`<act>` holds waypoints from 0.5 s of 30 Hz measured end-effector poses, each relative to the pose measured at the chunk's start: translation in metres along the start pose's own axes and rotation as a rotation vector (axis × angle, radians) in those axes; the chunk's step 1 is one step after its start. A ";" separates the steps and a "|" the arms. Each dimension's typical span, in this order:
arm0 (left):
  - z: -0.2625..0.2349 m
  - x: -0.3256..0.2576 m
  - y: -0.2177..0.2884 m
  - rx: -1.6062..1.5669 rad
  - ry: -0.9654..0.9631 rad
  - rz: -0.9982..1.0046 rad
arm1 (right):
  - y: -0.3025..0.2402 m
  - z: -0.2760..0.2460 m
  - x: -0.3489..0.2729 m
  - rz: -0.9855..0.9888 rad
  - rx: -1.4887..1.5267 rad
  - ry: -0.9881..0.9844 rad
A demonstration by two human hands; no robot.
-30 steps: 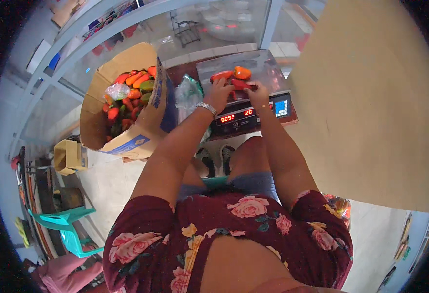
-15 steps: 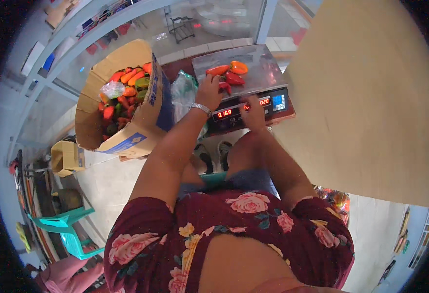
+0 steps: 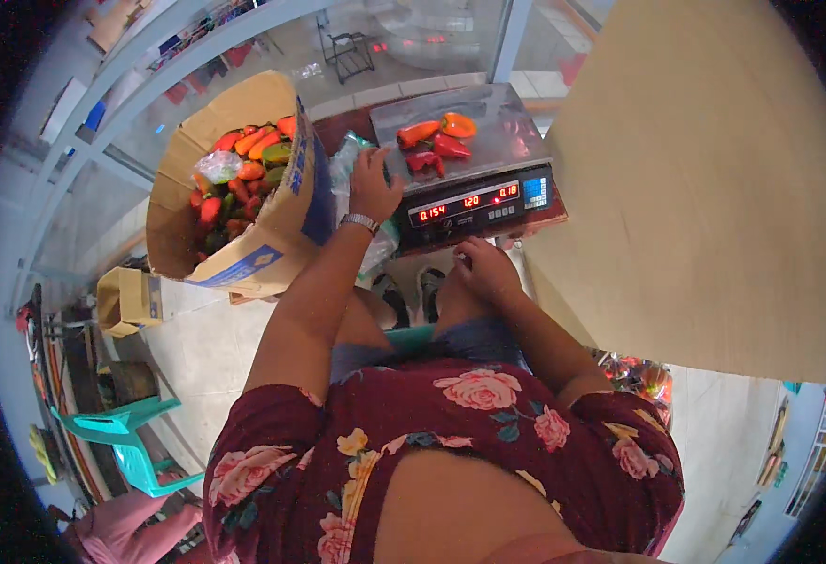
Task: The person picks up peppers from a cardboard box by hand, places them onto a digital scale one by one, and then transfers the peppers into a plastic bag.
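Several red and orange peppers [image 3: 451, 146] lie in a small group on the clear-covered platform of a digital scale [image 3: 516, 150], whose red display is lit. My left hand [image 3: 374, 188], a metal watch on its wrist, is off the platform's left side, over clear and green plastic bags [image 3: 342, 169]. Its fingers are stretched out and apart, and no pepper is in them. Below the scale's front edge, my right hand [image 3: 485, 270] rests by my right knee with its fingers curled in. A pale speck shows at its fingertips, too small to name.
At the left stands a tall open cardboard box [image 3: 173, 216] full of red, orange and green peppers. A large tan board [image 3: 695, 207] fills the right side. Bagged produce [image 3: 646, 383] sits under its lower edge. A green plastic chair [image 3: 131, 437] and a smaller box [image 3: 131, 299] stand lower left.
My left hand has left the peppers and moved left over the bags. The right hand has come down from the scale's display toward my knee. The display's figures have changed.
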State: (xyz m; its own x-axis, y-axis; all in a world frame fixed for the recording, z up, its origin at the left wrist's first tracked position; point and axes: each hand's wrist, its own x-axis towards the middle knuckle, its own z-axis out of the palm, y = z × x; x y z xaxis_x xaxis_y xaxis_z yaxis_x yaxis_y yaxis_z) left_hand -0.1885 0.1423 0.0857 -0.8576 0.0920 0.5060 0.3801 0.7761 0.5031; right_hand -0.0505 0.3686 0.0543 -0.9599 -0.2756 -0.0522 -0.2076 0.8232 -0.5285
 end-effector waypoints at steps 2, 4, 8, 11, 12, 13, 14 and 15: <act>0.000 0.001 -0.001 -0.012 -0.030 -0.010 | 0.006 0.008 0.001 -0.003 -0.016 0.017; 0.003 0.001 -0.004 -0.021 -0.060 -0.025 | 0.009 0.011 0.003 -0.009 -0.031 0.030; 0.009 0.007 0.005 -0.046 -0.050 0.026 | 0.006 0.008 0.007 0.042 0.029 -0.008; 0.018 0.012 0.015 -0.011 -0.101 0.014 | 0.015 0.013 0.009 0.058 0.086 0.000; 0.022 0.014 0.016 0.050 -0.093 0.036 | 0.021 0.016 0.009 0.048 0.095 0.006; 0.026 0.014 0.012 0.051 -0.092 0.034 | 0.017 0.014 0.009 0.047 0.095 0.004; 0.031 0.015 0.009 0.073 -0.096 0.041 | 0.013 0.012 0.009 0.053 0.084 0.004; 0.034 0.016 0.005 0.094 -0.100 0.048 | 0.009 0.010 0.009 0.060 0.072 0.003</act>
State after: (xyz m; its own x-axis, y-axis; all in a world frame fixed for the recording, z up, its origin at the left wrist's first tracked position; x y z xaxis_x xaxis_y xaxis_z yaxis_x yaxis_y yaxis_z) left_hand -0.2122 0.1688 0.0720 -0.8710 0.1888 0.4535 0.3919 0.8238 0.4097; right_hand -0.0593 0.3684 0.0408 -0.9708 -0.2248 -0.0833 -0.1353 0.8005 -0.5838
